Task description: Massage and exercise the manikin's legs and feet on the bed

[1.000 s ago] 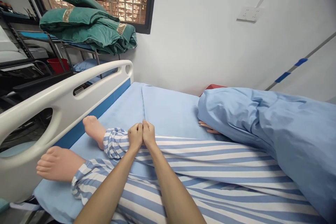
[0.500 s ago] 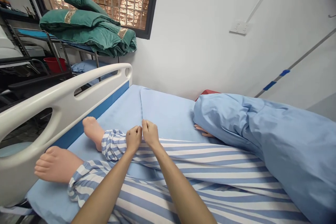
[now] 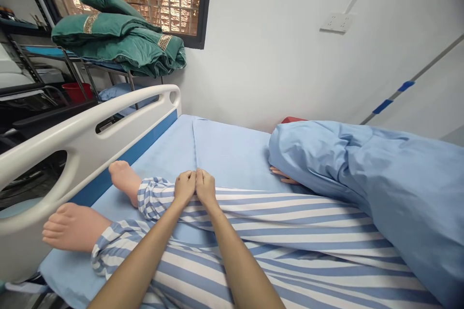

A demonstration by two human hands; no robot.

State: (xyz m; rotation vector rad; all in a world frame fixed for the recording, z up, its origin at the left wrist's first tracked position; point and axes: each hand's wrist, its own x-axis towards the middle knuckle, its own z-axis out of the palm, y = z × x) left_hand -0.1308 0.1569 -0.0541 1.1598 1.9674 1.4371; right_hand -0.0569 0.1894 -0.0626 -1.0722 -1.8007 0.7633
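Note:
My left hand [image 3: 185, 184] and my right hand [image 3: 205, 185] are closed side by side, knuckles up, just past the farther leg of a life-size manikin. A raised crease in the light-blue bed sheet [image 3: 232, 154] runs from the far edge straight to both hands, which grip the cloth there; the fingertips are hidden. My forearms cross over the manikin's blue-and-white striped trousers [image 3: 290, 207]. Its bare feet, the nearer foot [image 3: 74, 227] and the farther foot [image 3: 125, 181], point left. At right, a blue quilt [image 3: 337, 154] covers its upper part; the fingers of one manikin hand [image 3: 284, 175] poke out.
The white footboard [image 3: 83, 130] of the bed closes off the left side. Behind it, folded green bedding [image 3: 119, 41] lies on a metal rack beside a red bucket [image 3: 78, 92]. A white wall [image 3: 261, 48] with a socket runs along the far side. Something red [image 3: 292, 119] shows behind the quilt.
Both hands have drawn level and turned slightly, the right one coming a little nearer to me. They stay closed at the crease. The view has shifted slightly.

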